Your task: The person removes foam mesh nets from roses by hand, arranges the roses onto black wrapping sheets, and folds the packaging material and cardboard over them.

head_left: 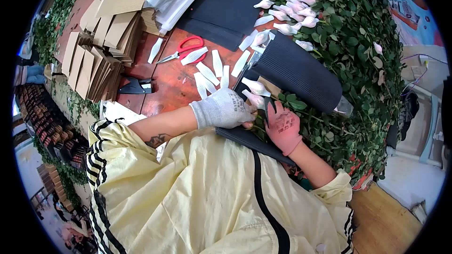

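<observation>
My left hand [228,109], in a light grey glove, is closed with its fingertips around the stems just below two roses [255,93] whose heads wear white net sleeves. Close beside it, my right hand [284,127] wears a pink glove. Its fingers are bent inward at the stems and leaves; what lies between them is hidden. Under both hands is a black corrugated sheet [252,138] near my lap. Another black corrugated sheet [301,68] curves over just beyond them. Loose white net sleeves [207,73] lie left of the roses.
Red-handled scissors [190,49] and a black stapler-like tool [135,86] lie on the reddish table [176,84]. Cardboard pieces [96,61] are stacked at the left. Clear plastic wraps [179,0] and black sheets [214,14] lie behind. A large heap of leafy roses [348,33] fills the right.
</observation>
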Motion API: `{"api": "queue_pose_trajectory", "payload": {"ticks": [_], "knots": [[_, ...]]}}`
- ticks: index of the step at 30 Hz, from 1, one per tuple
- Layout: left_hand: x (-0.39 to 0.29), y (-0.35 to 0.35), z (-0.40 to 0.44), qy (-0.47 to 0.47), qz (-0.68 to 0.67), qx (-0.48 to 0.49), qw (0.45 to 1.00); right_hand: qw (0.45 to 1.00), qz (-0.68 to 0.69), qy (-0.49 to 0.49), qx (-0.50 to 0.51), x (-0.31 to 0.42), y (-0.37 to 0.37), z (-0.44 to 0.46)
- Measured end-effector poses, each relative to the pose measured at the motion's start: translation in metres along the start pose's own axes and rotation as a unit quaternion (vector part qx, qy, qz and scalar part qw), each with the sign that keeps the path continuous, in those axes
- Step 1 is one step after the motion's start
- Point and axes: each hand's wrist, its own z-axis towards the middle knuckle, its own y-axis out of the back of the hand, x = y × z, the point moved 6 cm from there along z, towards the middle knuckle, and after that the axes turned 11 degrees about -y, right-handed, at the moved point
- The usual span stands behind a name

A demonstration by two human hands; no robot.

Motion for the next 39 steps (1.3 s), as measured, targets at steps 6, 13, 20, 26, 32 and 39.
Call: {"api": "queue_pose_trajectory", "payload": {"ticks": [6,13,20,26,32,39], "knots": [[0.033,0.025,-0.004,0.110,0.055,-0.131,0.984,0.998,-0.010,0.019,-0.057,-0.003,-0.002,-0.004],[0.046,0.030,-0.027,0.346,-0.019,-0.027,0.937,0.998,0.030,0.024,-0.053,0.001,-0.013,0.009],[0.054,0.022,-0.031,0.312,0.085,-0.079,0.943,0.969,0.084,0.084,-0.216,-0.024,-0.006,-0.020],[0.047,-0.009,-0.022,0.166,0.059,-0.020,0.984,0.994,0.035,0.025,-0.105,-0.014,-0.015,-0.004],[0.061,0.065,-0.078,0.188,0.152,-0.171,0.955,1.000,0.028,0.002,-0.007,-0.009,0.001,0.000],[0.003,0.036,0.018,-0.059,0.058,-0.169,0.982,0.999,0.003,0.014,0.042,-0.009,0.007,0.002]]}}
